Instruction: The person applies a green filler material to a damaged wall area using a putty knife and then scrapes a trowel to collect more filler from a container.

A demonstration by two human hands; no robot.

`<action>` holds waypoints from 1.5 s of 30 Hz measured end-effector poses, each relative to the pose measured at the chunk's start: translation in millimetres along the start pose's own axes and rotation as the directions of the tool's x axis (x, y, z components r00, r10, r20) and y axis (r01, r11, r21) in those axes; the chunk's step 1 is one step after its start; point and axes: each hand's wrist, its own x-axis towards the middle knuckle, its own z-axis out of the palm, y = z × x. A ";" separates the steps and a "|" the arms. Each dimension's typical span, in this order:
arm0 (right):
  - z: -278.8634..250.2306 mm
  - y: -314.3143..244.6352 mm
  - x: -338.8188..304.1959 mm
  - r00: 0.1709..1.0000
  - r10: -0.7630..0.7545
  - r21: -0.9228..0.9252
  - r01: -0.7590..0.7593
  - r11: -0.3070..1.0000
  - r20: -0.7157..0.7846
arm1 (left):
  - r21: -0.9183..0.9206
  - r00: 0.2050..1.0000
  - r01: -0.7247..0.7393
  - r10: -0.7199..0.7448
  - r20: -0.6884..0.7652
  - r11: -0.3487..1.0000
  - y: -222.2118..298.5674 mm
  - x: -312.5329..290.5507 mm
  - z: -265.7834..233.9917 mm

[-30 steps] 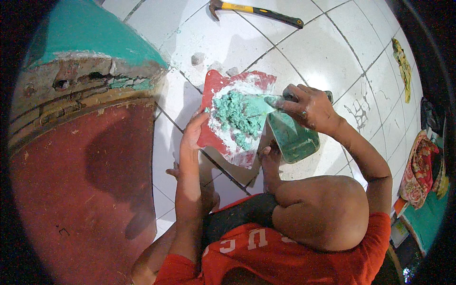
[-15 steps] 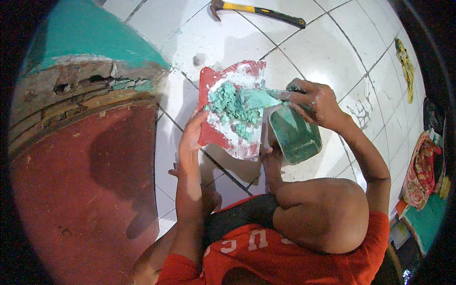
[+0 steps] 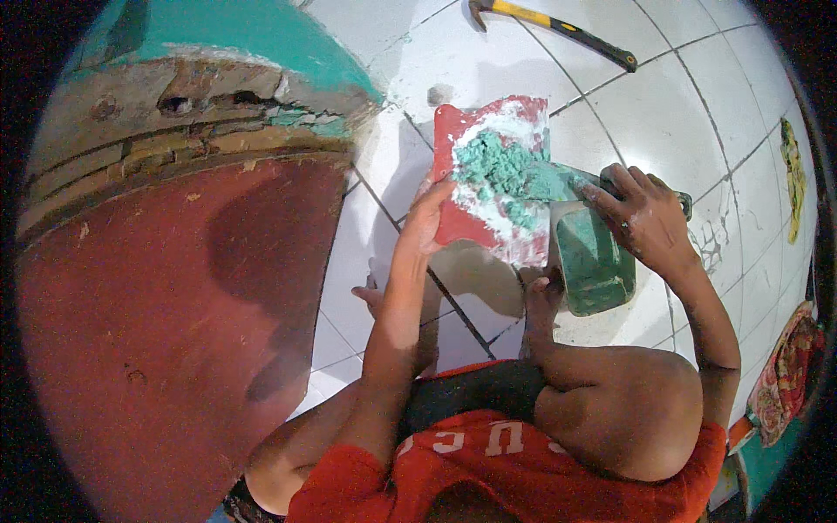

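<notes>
My left hand (image 3: pixel 425 218) grips the left edge of a red plastic board (image 3: pixel 462 222), thumb on top and the other fingers hidden beneath. A heap of crumbly green putty (image 3: pixel 490 164) lies on the board, with white paste smeared around it. In my right hand (image 3: pixel 647 218) is a putty knife (image 3: pixel 558 181), its blade coated with green putty and resting at the heap's right side. The dark end of its handle sticks out past my knuckles. Just below that hand, a green-tinted rectangular tub (image 3: pixel 597 261) stands on the floor beside my foot.
A claw hammer (image 3: pixel 558 30) with a yellow and black handle lies on the white tiles (image 3: pixel 706 96) at the far side. To the left are a red panel (image 3: pixel 174 331) and a broken, green-painted edge (image 3: pixel 235 105). A yellow cloth (image 3: pixel 792 179) lies far right.
The whole view has shifted, so things sit further right. Relative to the board, my right hand and the knife have come slightly nearer to me and to the right, along the putty.
</notes>
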 end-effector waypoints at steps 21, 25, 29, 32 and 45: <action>5.6 -26.0 0.8 0.989 -0.077 -0.061 0.085 0.995 0.123 | 0.006 0.968 -0.199 0.197 -0.153 0.980 -33.7 11.1 9.0; -11.4 -18.5 9.6 0.974 0.041 0.213 -0.089 0.973 0.222 | -0.047 0.980 -0.166 0.159 -0.121 0.985 -30.8 8.0 -0.1; -4.3 3.5 11.2 0.983 0.148 0.536 -0.184 0.824 0.110 | -0.026 0.991 -0.079 0.075 -0.115 0.997 -15.2 2.7 -1.4; 9.3 21.4 19.1 0.985 0.156 0.625 -0.080 0.777 -0.067 | -0.012 0.995 -0.051 0.050 -0.087 0.999 -9.9 -0.6 -4.4; 35.1 39.7 31.3 0.953 0.240 0.714 -0.299 0.633 0.186 | 0.002 0.994 -0.072 0.072 -0.077 0.997 -5.4 2.2 2.2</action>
